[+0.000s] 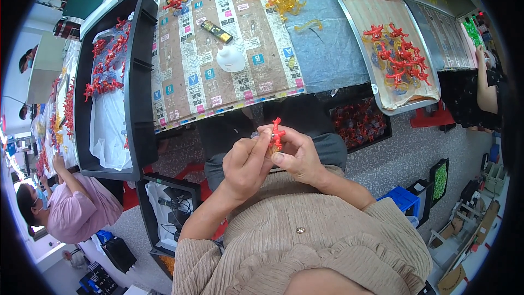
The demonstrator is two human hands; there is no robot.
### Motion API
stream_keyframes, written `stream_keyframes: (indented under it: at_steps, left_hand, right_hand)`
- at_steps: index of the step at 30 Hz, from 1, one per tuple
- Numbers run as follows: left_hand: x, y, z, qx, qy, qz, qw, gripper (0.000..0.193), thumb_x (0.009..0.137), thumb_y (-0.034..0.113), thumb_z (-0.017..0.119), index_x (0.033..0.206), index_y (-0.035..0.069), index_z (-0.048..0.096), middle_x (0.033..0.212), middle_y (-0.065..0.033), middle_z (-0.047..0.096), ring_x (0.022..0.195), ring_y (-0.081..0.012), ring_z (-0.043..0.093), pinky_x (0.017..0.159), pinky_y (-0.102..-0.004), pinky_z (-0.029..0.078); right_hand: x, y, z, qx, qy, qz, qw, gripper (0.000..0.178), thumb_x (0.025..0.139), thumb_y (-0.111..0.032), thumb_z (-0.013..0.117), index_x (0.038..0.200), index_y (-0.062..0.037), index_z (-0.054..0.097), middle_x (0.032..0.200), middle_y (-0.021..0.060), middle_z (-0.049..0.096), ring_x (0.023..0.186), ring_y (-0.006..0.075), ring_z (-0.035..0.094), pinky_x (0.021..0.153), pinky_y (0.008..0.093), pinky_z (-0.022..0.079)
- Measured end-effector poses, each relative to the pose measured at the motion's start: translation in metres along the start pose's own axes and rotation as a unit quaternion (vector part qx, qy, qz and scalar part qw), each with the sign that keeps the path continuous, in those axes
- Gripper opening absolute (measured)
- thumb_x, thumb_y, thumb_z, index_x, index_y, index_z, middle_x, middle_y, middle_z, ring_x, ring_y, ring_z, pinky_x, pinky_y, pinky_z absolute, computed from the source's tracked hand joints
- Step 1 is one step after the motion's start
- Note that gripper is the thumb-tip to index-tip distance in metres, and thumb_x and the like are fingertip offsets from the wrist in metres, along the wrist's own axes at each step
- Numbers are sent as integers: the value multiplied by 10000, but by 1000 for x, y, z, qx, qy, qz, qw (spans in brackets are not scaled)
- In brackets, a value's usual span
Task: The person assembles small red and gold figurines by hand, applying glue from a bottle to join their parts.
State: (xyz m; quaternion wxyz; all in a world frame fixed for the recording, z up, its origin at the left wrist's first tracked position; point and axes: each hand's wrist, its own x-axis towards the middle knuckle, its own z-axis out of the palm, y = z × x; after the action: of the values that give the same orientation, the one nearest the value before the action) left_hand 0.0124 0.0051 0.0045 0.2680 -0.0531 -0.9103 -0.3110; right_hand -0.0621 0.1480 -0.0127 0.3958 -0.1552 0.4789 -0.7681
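Red figure (277, 132), seemingly plastic, is held just off the near edge of the paper-covered table (183, 68), pinched between the closed thumb and fingers of your left hand (242, 168) and your right hand (302, 159). Work on this piece looks unfinished. Clusters of red pieces fill part of the black bin (144, 98) at left and the metal tray (355, 13) at right, though whether those are done or waiting cannot be told, and heaped yellow strands (281, 1) at the far side suggest plenty remains.

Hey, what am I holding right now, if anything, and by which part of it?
A small red figure: your left hand holds its left side, your right hand its lower end.
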Motion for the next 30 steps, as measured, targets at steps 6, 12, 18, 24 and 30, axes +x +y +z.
stream_keyframes:
  at_steps: [6,12,18,24,30]
  left_hand:
    - [-1,-1,0,4,-2,5,1000,483,681,30,766,1135,-65,632,901,-113,579,763,-212,578,648,-294,496]
    - [1,0,-1,2,-2,6,1000,485,678,27,767,1135,-64,632,907,-115,582,768,-214,579,649,-293,497]
    - [0,1,-1,3,-3,6,1000,488,673,16,767,1135,-65,632,907,-115,579,772,-213,579,655,-292,499]
    - [0,1,1,-2,2,1,1000,483,669,12,772,1126,-65,637,892,-109,578,768,-209,576,652,-293,499]
    - [0,1,2,4,3,-4,1000,478,662,4,771,1117,-65,642,881,-106,583,764,-209,576,649,-290,499]
  right_hand:
    - [-1,2,-1,1,-3,0,1000,529,840,-91,659,1312,41,459,1186,95,556,1088,152,558,976,321,449]
    - [0,1,-1,1,-5,-2,1000,531,842,-97,659,1314,40,456,1186,94,556,1091,150,555,981,321,444]
    - [-1,2,-2,3,-10,-2,1000,534,845,-102,661,1317,39,455,1193,95,555,1100,152,552,988,323,438]
    - [-1,3,-3,17,-9,0,1000,538,849,-101,662,1324,42,450,1201,100,554,1101,155,553,985,324,442]
    - [-1,5,-4,13,-3,0,1000,543,850,-102,661,1326,47,447,1208,106,553,1108,159,553,981,322,445]
